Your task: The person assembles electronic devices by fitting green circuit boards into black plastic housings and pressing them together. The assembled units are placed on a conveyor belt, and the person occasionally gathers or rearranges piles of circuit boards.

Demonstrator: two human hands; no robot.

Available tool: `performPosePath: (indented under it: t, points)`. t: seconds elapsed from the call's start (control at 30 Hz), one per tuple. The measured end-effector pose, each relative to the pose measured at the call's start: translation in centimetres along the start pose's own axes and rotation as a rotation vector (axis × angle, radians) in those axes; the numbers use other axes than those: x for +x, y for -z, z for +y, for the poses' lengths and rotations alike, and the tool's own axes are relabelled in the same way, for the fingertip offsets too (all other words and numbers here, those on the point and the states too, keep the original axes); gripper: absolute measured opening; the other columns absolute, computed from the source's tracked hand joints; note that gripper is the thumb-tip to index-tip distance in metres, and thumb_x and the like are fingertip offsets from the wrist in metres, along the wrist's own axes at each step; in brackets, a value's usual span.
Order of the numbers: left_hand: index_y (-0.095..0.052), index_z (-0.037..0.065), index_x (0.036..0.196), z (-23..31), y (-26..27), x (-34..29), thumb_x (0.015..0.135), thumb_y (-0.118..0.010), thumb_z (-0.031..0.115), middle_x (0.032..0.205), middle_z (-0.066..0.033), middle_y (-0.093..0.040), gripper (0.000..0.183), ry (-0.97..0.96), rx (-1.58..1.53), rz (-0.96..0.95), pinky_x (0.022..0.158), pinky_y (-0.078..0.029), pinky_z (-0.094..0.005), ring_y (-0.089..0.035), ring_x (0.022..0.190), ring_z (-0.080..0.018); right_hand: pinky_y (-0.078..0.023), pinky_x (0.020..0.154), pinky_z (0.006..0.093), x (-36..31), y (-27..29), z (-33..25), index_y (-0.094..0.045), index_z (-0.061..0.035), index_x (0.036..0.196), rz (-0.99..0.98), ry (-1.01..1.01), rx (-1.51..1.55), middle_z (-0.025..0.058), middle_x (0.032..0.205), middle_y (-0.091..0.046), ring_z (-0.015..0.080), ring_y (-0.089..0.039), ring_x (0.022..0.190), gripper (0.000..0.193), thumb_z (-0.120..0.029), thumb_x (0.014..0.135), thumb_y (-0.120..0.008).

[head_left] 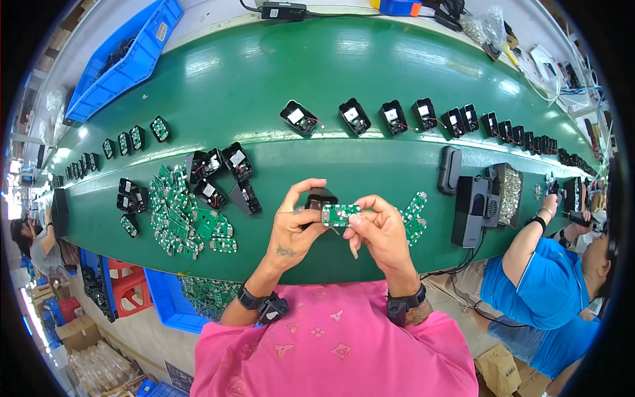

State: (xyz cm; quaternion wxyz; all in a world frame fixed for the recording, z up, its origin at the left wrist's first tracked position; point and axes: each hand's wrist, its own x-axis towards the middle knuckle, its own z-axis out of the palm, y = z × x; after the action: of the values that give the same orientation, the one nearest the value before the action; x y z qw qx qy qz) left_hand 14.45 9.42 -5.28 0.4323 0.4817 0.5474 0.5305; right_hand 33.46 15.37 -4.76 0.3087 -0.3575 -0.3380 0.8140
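In front of my chest, my left hand [294, 231] has its fingers wrapped round a small black plastic housing [322, 196]. A green circuit board [338, 215] is pinched between the thumb and fingers of my right hand [382, 233]. The board is held up against the near side of the housing and hides part of it. To the left lies a heap of loose green circuit boards [173, 215], with several black housings [236, 157] beside it. A few more circuit boards [415, 218] lie just right of my right hand.
Open black housings [392, 118] stand in a row across the green table [264, 79]. Housings with boards [159, 128] line the left. A blue crate [126, 66] sits far left. Black boxy devices [469, 208] stand right, near a co-worker in a blue shirt [536, 284].
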Motion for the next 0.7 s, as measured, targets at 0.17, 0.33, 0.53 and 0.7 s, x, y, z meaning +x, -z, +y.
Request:
performPosePath:
  t: [0.17, 0.33, 0.53, 0.7]
  points:
    - [-0.077, 0.002, 0.099, -0.3, 0.0, -0.2, 0.078, -0.076, -0.002, 0.141, -0.0149, -0.048, 0.021, 0.002, -0.015, -0.026, 0.093, -0.052, -0.0327, -0.06, 0.114, -0.0209, -0.053, 0.05, 0.024, 0.0, 0.2, 0.2, -0.053, 0.0, 0.112, -0.079, -0.077, -0.033, 0.0128, 0.077, -0.07, 0.0132, -0.065, 0.057, 0.02, -0.005, 0.096, -0.064]
    - [-0.041, 0.002, 0.147, 0.9, -1.0, 0.2, 0.08, -0.067, -0.006, 0.147, -0.0142, -0.039, 0.072, 0.072, -0.27, -0.124, 0.103, -0.047, -0.0336, -0.054, 0.124, -0.021, -0.052, 0.052, 0.0226, -0.1, 0.2, 0.7, -0.053, -0.0003, 0.109, 0.034, 0.002, -0.188, 0.0108, 0.077, -0.07, 0.0108, -0.064, 0.059, 0.018, -0.004, 0.095, -0.063]
    - [-0.037, 0.004, 0.148, 0.9, -0.9, 0.2, 0.088, -0.063, 0.0, 0.144, -0.0134, -0.045, 0.065, 0.26, -0.446, -0.115, 0.104, -0.045, -0.033, -0.051, 0.126, -0.0186, -0.052, 0.059, 0.0208, 0.2, -0.5, 0.7, -0.054, -0.0001, 0.111, 0.07, 0.041, -0.294, 0.0107, 0.092, -0.068, 0.0103, -0.065, 0.07, 0.022, -0.003, 0.093, -0.066]
    - [-0.038, 0.003, 0.145, 0.9, -1.5, 0.2, 0.095, -0.057, 0.0, 0.136, -0.0094, -0.049, 0.054, 0.265, -0.464, -0.119, 0.103, -0.046, -0.0298, -0.053, 0.119, -0.0146, -0.051, 0.081, 0.0284, 0.3, 0.2, 0.8, -0.068, -0.001, 0.108, 0.129, 0.551, -0.71, 0.0133, 0.136, -0.049, 0.0149, -0.058, 0.104, 0.021, -0.005, 0.087, -0.072]
